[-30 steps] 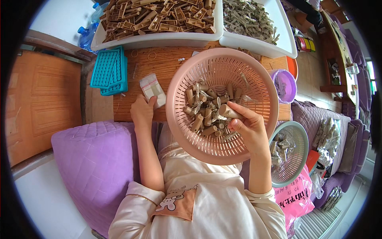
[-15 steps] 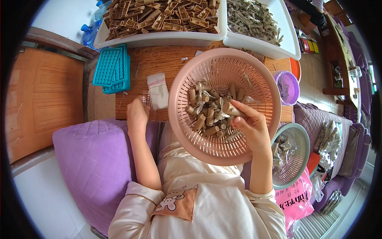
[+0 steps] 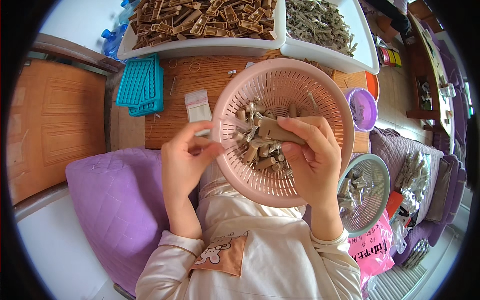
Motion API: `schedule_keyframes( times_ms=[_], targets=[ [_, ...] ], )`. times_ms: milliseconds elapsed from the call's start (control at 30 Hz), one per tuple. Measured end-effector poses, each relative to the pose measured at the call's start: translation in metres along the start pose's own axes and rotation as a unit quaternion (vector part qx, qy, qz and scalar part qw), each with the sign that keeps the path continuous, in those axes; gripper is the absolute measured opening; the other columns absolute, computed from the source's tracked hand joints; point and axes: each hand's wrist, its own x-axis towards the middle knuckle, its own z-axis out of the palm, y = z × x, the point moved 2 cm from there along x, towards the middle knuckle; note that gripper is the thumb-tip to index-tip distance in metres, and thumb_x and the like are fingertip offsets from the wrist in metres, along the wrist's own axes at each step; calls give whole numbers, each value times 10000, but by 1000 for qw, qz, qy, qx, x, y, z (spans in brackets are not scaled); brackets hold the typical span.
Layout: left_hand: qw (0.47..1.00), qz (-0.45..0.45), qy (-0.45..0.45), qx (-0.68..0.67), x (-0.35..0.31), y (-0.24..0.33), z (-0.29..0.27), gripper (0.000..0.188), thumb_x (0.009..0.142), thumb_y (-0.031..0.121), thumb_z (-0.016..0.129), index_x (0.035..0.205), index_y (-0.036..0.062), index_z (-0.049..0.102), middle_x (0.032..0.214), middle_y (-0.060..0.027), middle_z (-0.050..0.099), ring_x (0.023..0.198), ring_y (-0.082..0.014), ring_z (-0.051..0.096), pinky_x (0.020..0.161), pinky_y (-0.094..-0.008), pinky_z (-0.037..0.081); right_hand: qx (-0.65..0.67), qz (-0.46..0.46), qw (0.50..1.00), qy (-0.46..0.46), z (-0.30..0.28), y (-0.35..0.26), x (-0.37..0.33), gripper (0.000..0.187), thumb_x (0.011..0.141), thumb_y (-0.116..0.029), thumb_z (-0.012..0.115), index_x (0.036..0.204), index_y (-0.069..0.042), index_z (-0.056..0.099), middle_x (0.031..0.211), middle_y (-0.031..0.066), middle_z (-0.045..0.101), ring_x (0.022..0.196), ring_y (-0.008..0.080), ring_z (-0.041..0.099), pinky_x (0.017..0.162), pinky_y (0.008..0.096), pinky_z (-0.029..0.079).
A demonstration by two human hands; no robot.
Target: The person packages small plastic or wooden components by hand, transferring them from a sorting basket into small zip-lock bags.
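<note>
My right hand (image 3: pixel 316 159) pinches a tan plastic casing (image 3: pixel 277 131) above the pink slotted basket (image 3: pixel 226 165). Inside the basket lie several small tan cylindrical pieces (image 3: pixel 251 152), mixed with clear plastic bags. At the basket's left rim, my left hand (image 3: pixel 186 156) has its thumb and forefinger apart, with nothing visible between them. A blurred clear plastic bag (image 3: pixel 234 123) shows just beyond the left fingertips, over the rim; whether a finger touches it I cannot tell. A stack of small clear bags (image 3: pixel 198 104) lies on the wooden table (image 3: pixel 192 80), partly behind the left hand.
Two white bins stand at the back: one (image 3: pixel 200 49) of brown casings, another (image 3: pixel 367 47) of small bagged parts. Teal trays (image 3: pixel 141 85) sit on the left. A purple bucket (image 3: pixel 367 110) and a grey-green basket (image 3: pixel 382 200) are on the right, near a pink bag (image 3: pixel 372 250).
My left hand has moved right to the basket rim and its fingers have spread; the clear bag is now over the rim. The casing in my right hand has shifted left and turned.
</note>
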Motion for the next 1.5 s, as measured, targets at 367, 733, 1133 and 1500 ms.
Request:
schedule_keyframes(
  times_ms=[367,733,1133,1500],
  targets=[
    [996,25,-85,1,-18,22,16,357,677,77,707,1009,33,586,720,-89,662,675,-137,646,583,-232,477,-112,-87,989,-40,-5,-17,2,287,627,92,648,899,29,585,915,117,600,793,205,613,661,265,502],
    [968,1,-168,-185,-22,16,40,411,731,96,688,1099,-10,539,950,-112,635,901,-158,606,733,-272,489,-127,61,974,-177,-14,-17,2,171,701,-18,632,871,-19,609,751,116,577,630,276,578,570,327,461],
    [963,-2,-130,-235,-25,16,58,506,740,80,680,1190,14,456,881,-97,637,788,-99,595,696,-235,487,-161,-48,977,-135,-12,1,-13,308,714,-284,663,890,-33,630,1023,126,537,807,273,550,665,347,462],
    [910,-72,-225,-342,-32,12,79,432,817,99,606,1198,-3,430,972,-114,599,883,-129,575,757,-235,476,-101,-40,988,-106,-19,21,-32,393,570,-37,724,950,-53,625,1068,141,518,933,278,522,810,352,425]
  ],
)
